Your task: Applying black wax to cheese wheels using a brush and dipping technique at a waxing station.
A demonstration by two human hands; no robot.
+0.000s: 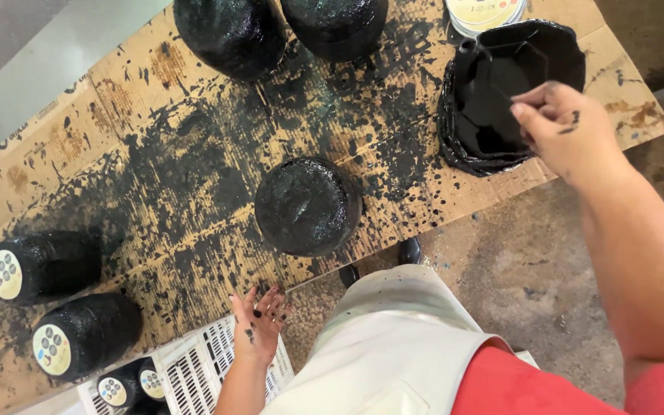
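My right hand (566, 127) hovers over a black paint-filled container (551, 46) at the upper right, fingers pinched on a thin brush handle (493, 65) that dips into the paint. My left hand (259, 319), fingers spread and speckled with black, rests on the near edge of the paint-stained cardboard sheet (194, 200). A round object coated in wet black paint (307, 204) stands in the middle of the cardboard, between both hands and apart from them.
Two more black-painted rounds (232, 34) (336, 23) stand at the far edge. Two painted ones lie on their sides at left (44, 265) (86, 334). A white slotted crate (194, 373) holds others. A pale lid (486, 11) sits beyond the container. Concrete floor (516, 277) lies below.
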